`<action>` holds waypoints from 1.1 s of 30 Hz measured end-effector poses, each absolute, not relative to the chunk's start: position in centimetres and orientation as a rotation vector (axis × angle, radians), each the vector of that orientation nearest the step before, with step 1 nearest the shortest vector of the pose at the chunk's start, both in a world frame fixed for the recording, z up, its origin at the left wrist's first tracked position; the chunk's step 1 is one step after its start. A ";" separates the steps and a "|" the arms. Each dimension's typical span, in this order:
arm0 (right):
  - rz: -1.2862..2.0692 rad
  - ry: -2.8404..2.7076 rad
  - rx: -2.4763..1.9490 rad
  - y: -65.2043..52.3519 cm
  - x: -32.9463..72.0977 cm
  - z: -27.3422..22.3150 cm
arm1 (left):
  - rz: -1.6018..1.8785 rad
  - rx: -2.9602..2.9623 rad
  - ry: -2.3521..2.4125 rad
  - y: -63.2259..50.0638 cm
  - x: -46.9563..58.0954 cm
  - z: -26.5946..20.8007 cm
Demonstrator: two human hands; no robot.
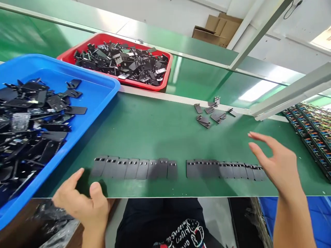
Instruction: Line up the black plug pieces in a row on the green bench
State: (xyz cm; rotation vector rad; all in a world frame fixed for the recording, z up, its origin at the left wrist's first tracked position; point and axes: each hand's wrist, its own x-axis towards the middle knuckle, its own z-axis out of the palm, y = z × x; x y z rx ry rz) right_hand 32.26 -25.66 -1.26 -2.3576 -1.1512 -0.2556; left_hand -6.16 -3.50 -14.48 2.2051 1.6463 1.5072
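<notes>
Two rows of thin dark plates lie flat on the green table [155, 137] near its front edge. The left row of dark plates [138, 169] has small shiny studs along the top, and the right row of dark plates [204, 170] overlaps closely. My left hand [81, 199] hovers by the left end of the left row, thumb and forefinger apart, holding nothing. Over the right end of the other row, my right hand [280, 163] is raised with its thumb and forefinger spread, also with nothing between them. It partly hides the last plates there.
A blue tray [103, 90] of dark parts stands at left, a red tray [167, 74] of similar parts behind it. Several loose plates [218, 117] lie near the back rail. Stacked circuit boards [307, 129] stand at right, below a white post [292, 93].
</notes>
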 end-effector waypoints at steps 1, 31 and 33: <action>-0.205 -0.973 -2.431 -28.5 32.8 -3.1 | 1.433 2.185 1.683 -3.6 -6.0 -14.0; -0.275 -0.415 -2.412 -34.6 29.5 -11.1 | 1.079 2.306 1.762 -5.6 -4.0 -12.3; -0.305 -0.416 -2.384 -34.9 29.8 -11.1 | 1.082 2.289 1.775 -5.5 -4.2 -12.2</action>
